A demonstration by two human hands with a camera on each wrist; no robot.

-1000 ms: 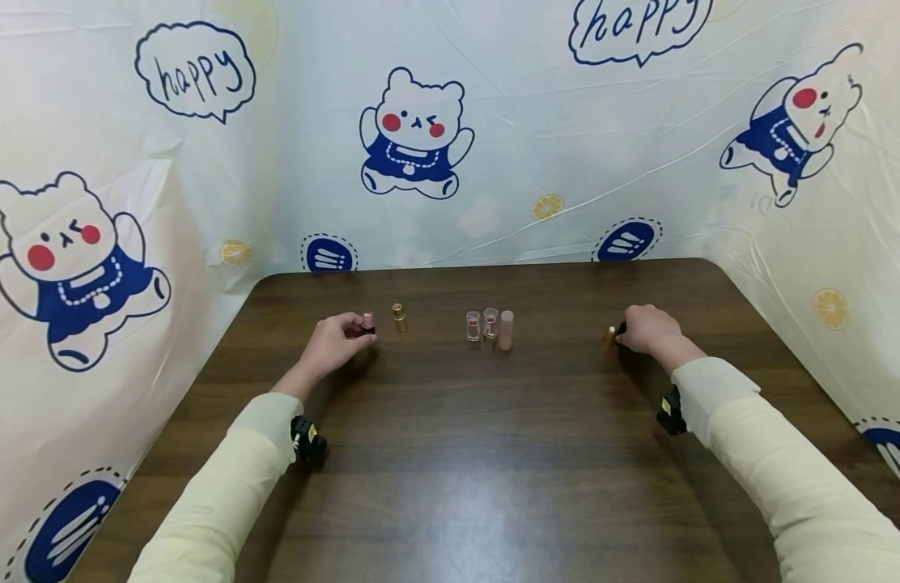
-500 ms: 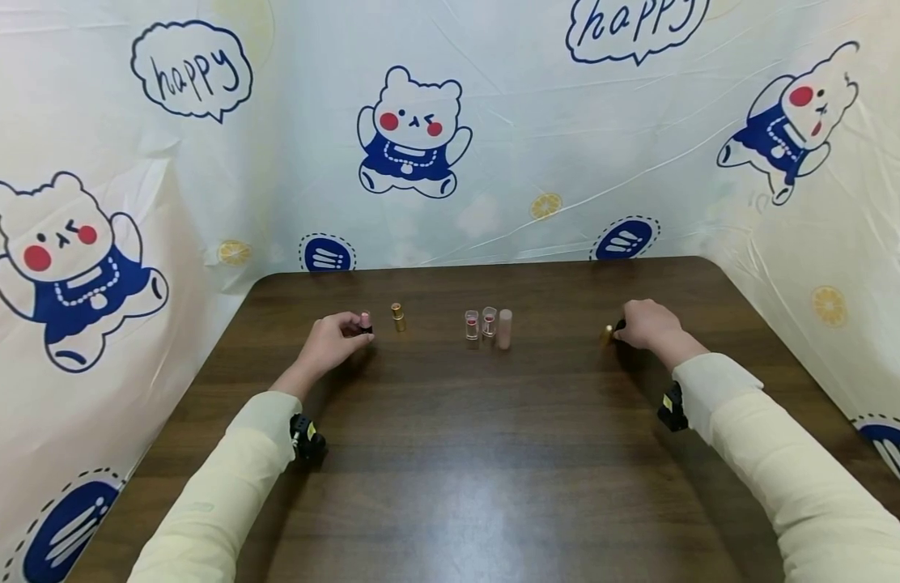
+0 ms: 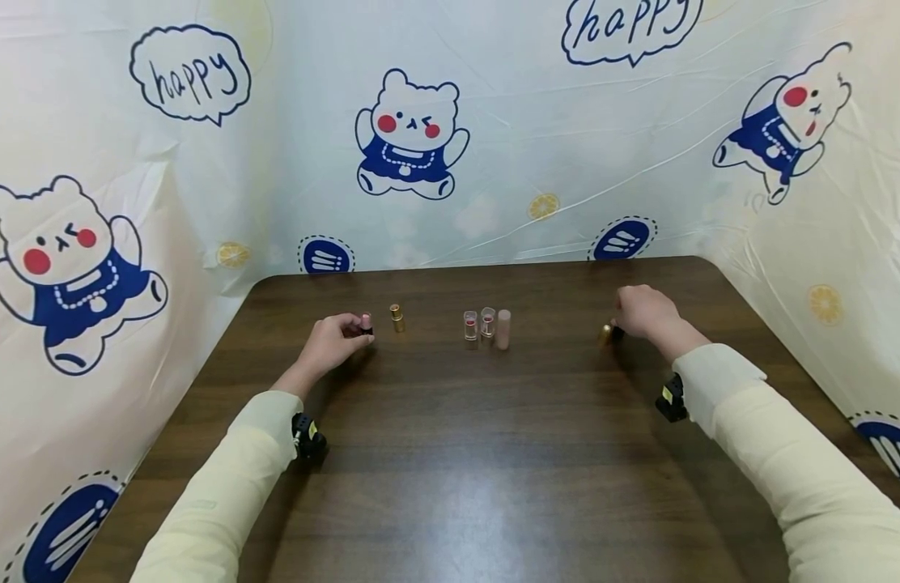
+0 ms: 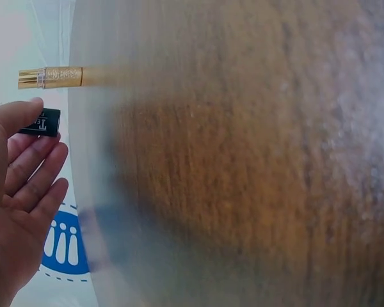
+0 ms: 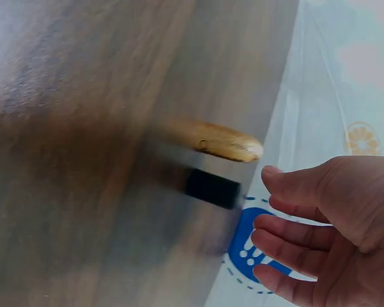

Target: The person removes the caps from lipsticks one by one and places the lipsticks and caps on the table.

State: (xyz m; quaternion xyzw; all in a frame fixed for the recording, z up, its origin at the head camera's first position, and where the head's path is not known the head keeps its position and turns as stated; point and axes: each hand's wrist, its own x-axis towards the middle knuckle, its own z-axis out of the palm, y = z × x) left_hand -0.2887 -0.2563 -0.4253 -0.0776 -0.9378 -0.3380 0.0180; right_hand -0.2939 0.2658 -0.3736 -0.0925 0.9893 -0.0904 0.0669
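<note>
My left hand (image 3: 333, 340) pinches a small lipstick (image 3: 366, 322) with a pink top and a dark base. In the left wrist view its dark base (image 4: 50, 121), with pale lettering, shows between thumb and fingers. A gold lipstick tube (image 3: 397, 318) stands upright just right of that hand. On the right, my right hand (image 3: 647, 312) is apart from a short black tube (image 5: 212, 188), its fingers loosely bent and holding nothing. Beside the black tube stands a gold lipstick tube (image 5: 227, 142), left of it in the head view.
Mid-table stand two clear-capped lipsticks (image 3: 470, 325) and a taller dusty-pink tube (image 3: 503, 330), close together. The brown wooden table (image 3: 450, 453) meets a printed cloth (image 3: 494, 162) at its back and sides.
My right hand has let go of the black tube and moved up and slightly away from it; the tube stays beside the gold one. The left hand has hardly moved.
</note>
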